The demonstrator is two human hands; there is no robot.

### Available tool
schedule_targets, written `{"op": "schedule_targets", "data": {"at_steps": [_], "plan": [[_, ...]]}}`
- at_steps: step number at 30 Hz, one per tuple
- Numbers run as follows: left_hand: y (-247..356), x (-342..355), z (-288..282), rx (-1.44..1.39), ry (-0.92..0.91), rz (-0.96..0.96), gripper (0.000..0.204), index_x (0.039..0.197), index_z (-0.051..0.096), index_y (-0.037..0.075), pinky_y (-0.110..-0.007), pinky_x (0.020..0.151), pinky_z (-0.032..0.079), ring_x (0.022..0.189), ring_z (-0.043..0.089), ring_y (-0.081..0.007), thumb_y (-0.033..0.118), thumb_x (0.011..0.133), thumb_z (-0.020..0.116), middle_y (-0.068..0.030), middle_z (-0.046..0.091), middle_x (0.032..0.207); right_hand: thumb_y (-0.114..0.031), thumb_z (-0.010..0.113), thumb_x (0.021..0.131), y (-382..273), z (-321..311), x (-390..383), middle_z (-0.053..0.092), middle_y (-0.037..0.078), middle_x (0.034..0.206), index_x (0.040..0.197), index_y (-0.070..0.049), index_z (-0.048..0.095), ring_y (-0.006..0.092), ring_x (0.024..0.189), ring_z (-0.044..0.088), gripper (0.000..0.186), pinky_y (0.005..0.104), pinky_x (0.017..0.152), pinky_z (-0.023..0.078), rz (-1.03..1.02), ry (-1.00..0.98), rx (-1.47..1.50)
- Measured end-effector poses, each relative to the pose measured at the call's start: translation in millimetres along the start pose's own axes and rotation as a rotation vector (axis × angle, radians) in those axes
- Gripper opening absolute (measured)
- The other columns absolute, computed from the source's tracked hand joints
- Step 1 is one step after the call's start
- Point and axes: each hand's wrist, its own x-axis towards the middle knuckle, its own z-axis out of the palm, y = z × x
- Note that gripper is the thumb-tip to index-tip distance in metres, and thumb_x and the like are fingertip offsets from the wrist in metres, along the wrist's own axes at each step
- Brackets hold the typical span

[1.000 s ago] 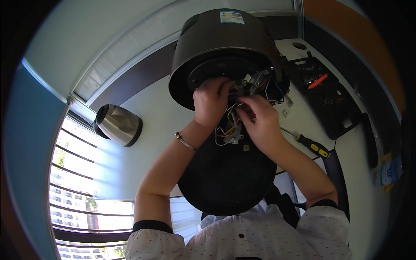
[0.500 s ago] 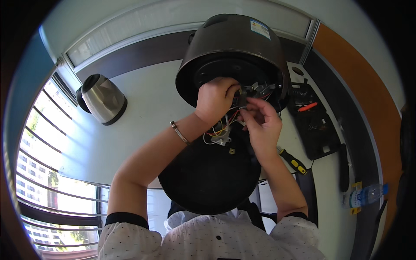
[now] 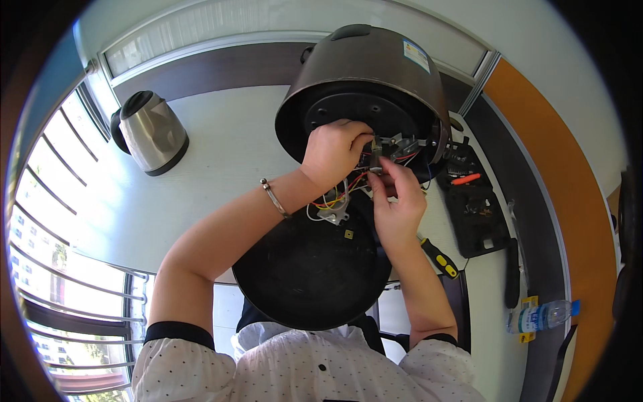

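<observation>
Nearest, one round black cover, likely stiff; one screwdriver to its right. Wires at its far edge, too tangled to count. Right hand pinches one dark strip at the lower end; left hand bunched at the upper, grip hidden, cannot tell. Strip probably light, wires soft, joints fragile: best held by its body. Beyond: one kettle left, one bulky housing, likely heavy.

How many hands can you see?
2. The left hand is in front of the brown shell's open end; the right hand is beside it, near the wires. Some fingers are partly hidden, but both hands show.
</observation>
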Motion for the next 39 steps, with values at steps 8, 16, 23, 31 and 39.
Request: {"op": "schedule_targets", "data": {"at_steps": [8, 16, 23, 31, 39], "plan": [[-2, -1, 1, -0.022, 0.009, 0.003, 0.01, 0.086, 0.068, 0.002, -0.033, 0.06, 0.051, 0.068, 0.064, -0.0277, 0.006, 0.077, 0.066, -0.0132, 0.066, 0.079, -0.002, 0.072, 0.074, 5, 0, 3, 0.063, 0.011, 0.089, 0.103, -0.003, 0.06, 0.025, 0.068, 0.063, 0.031, 0.0307, 0.055, 0.051, -0.306, 0.079, -0.288], [-4, -8, -7, -0.105, -0.106, -0.068, 0.031, 0.102, 0.065, 0.002, -0.029, 0.059, 0.05, 0.066, 0.065, -0.0184, -0.001, 0.071, 0.07, -0.0103, 0.064, 0.082, -0.01, 0.075, 0.075, 8, -5, 2, 0.062, 0.009, 0.086, 0.1, -0.002, 0.059, 0.0203, 0.063, 0.062, 0.03, 0.0283, 0.049, 0.049, -0.183, 0.05, -0.263], [2, -13, -12, -0.157, -0.142, -0.025, 0.034, 0.102, 0.063, 0.003, -0.028, 0.062, 0.051, 0.069, 0.065, -0.0173, -0.004, 0.069, 0.068, -0.0094, 0.063, 0.089, -0.015, 0.076, 0.074, 10, -6, 5, 0.06, 0.008, 0.079, 0.091, -0.003, 0.059, 0.0172, 0.053, 0.058, 0.027, 0.0267, 0.044, 0.045, -0.161, 0.063, -0.223], [-1, -15, -10, -0.12, -0.171, 0.047, 0.034, 0.099, 0.064, 0.003, -0.027, 0.058, 0.053, 0.07, 0.065, -0.0185, -0.008, 0.066, 0.064, -0.0105, 0.061, 0.096, -0.017, 0.078, 0.073, 10, -3, 6, 0.06, 0.006, 0.069, 0.083, -0.003, 0.06, 0.0172, 0.052, 0.058, 0.024, 0.0269, 0.044, 0.044, -0.149, 0.085, -0.2], [-2, -17, -12, -0.134, -0.134, 0.082, 0.033, 0.096, 0.066, 0.002, -0.029, 0.061, 0.054, 0.072, 0.065, -0.0198, -0.009, 0.065, 0.064, -0.0107, 0.062, 0.096, -0.016, 0.078, 0.072, 9, -1, 9, 0.06, 0.006, 0.067, 0.079, -0.002, 0.061, 0.017, 0.051, 0.059, 0.023, 0.0259, 0.045, 0.044, -0.114, 0.082, -0.146]]}}
